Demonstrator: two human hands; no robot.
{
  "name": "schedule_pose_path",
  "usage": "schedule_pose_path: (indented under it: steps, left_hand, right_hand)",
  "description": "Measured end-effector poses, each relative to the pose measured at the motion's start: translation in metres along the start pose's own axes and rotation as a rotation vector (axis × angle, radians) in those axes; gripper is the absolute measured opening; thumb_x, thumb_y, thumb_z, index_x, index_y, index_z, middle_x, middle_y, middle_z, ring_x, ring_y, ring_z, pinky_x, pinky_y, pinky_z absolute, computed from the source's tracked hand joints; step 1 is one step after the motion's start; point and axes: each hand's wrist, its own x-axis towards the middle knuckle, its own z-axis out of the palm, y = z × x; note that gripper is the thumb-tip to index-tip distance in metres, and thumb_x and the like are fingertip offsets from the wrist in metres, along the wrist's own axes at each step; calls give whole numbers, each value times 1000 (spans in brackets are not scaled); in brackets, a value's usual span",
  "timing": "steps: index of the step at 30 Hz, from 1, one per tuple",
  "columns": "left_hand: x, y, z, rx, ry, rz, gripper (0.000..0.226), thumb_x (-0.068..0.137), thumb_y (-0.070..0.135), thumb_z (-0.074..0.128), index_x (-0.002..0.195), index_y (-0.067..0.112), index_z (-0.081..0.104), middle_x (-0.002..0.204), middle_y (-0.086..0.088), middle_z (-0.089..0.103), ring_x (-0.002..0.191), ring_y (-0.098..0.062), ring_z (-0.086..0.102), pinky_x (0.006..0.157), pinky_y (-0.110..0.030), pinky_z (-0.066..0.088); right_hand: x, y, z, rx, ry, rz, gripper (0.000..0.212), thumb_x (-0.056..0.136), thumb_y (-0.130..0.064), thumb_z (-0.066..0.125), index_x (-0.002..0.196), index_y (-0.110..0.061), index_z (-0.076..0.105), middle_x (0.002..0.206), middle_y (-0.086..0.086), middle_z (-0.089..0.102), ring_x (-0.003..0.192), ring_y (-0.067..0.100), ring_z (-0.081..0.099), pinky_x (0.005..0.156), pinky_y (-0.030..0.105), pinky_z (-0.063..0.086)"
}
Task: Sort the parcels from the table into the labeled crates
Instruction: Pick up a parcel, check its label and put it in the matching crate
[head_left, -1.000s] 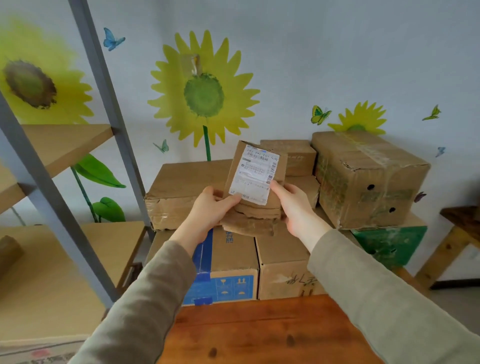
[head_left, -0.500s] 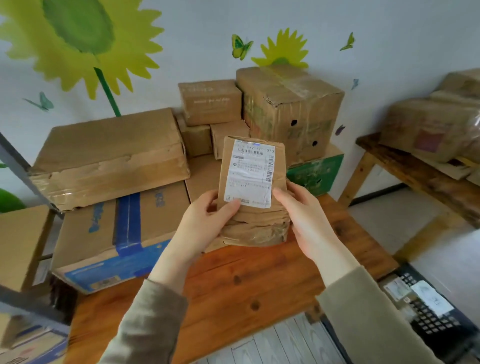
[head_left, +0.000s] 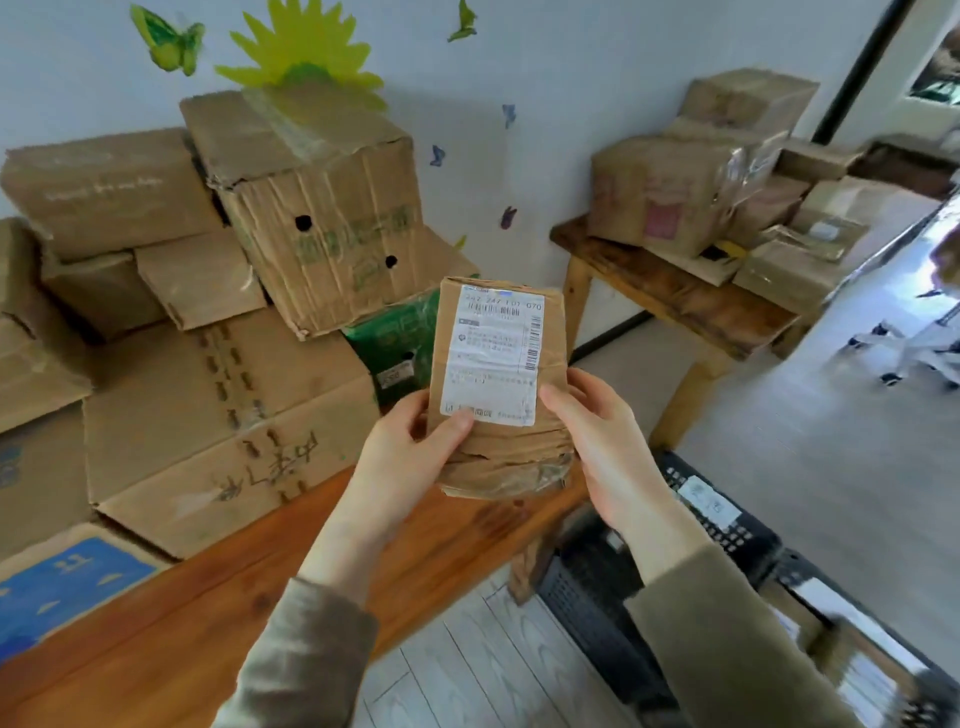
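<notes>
Just above the tabletop's (head_left: 197, 613) near right corner, clasps the parcel (head_left: 504, 457) upright in both grips: left grip (head_left: 400, 457) with thumb on the label's (head_left: 493, 358) lower corner, right grip (head_left: 608, 447) curled round the right edge. Best to read that label squarely, then match it to a crate tag. Down right, toward the black crate (head_left: 737, 535): open floor, only the tabletop corner to clear. Farther left, walled in by stacked boxes (head_left: 223, 410); far right, by a second loaded table (head_left: 691, 306).

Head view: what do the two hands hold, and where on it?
A small brown parcel; left hand and right hand grip its lower left and right edges.
</notes>
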Motion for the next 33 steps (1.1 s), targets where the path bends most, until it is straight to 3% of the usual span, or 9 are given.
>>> schedule_pose_path:
  steps: [4, 6, 10, 13, 20, 24, 28, 33]
  left_hand:
    - [24, 3, 61, 42, -85, 5, 31, 89, 32, 60, 119, 25, 53, 112, 6, 63, 100, -13, 62, 89, -35, 53]
    - [34, 3, 87, 45, -135, 0, 31, 90, 32, 60, 119, 27, 51, 104, 13, 60, 97, -10, 60, 83, -28, 53]
    - [59, 7, 138, 73, -264, -5, 35, 89, 33, 59, 122, 26, 49, 106, 12, 58, 93, -6, 59, 76, -20, 53]
    - [82, 8, 176, 91, -360, -5, 38, 88, 36, 59, 123, 27, 47, 110, 12, 58, 97, -8, 59, 81, -23, 54]
    - [137, 7, 271, 61, -554, -21, 18, 90, 23, 61, 104, 25, 50, 88, 19, 57, 76, 7, 56, 57, -3, 46]
    - [159, -8, 322, 58, -644, -88, 19, 89, 23, 62, 107, 19, 57, 99, 11, 66, 87, 1, 62, 67, -10, 52]
    - [167, -29, 367, 59, -716, -170, 26, 91, 20, 60, 116, 12, 57, 104, 4, 66, 97, -9, 64, 76, -16, 54]
    - [173, -59, 425, 16, -780, -287, 26, 93, 15, 56, 119, 13, 56, 111, -2, 67, 103, -16, 64, 85, -29, 53]
  right_hand:
    - [14, 9, -59, 62, 116, 22, 14, 89, -29, 61, 101, -33, 55, 103, -7, 68, 92, 7, 66, 71, 24, 54]
    - [19, 14, -83, 80, 183, 47, 20, 89, -28, 61, 106, -29, 53, 103, -8, 66, 90, 5, 65, 67, 21, 52]
    - [35, 25, -128, 104, 316, 101, 29, 91, -27, 59, 117, -24, 47, 107, -6, 62, 95, 9, 63, 68, 22, 53]
    - [48, 31, -161, 117, 402, 138, 42, 90, -28, 60, 128, -16, 47, 114, -1, 62, 100, 14, 63, 76, 27, 56]
    - [83, 49, -233, 154, 598, 161, 48, 89, -29, 63, 132, -15, 48, 117, 1, 64, 103, 17, 64, 86, 36, 56]
    - [96, 67, -270, 202, 682, 179, 31, 88, -25, 65, 117, -22, 54, 115, 0, 65, 103, 17, 65, 85, 35, 56]
    - [100, 89, -299, 238, 761, 215, 20, 90, -23, 62, 108, -29, 55, 108, -6, 65, 99, 11, 65, 75, 24, 56]
    - [108, 122, -341, 271, 850, 292, 30, 94, -23, 57, 123, -27, 50, 112, -6, 63, 101, 12, 63, 78, 26, 55]
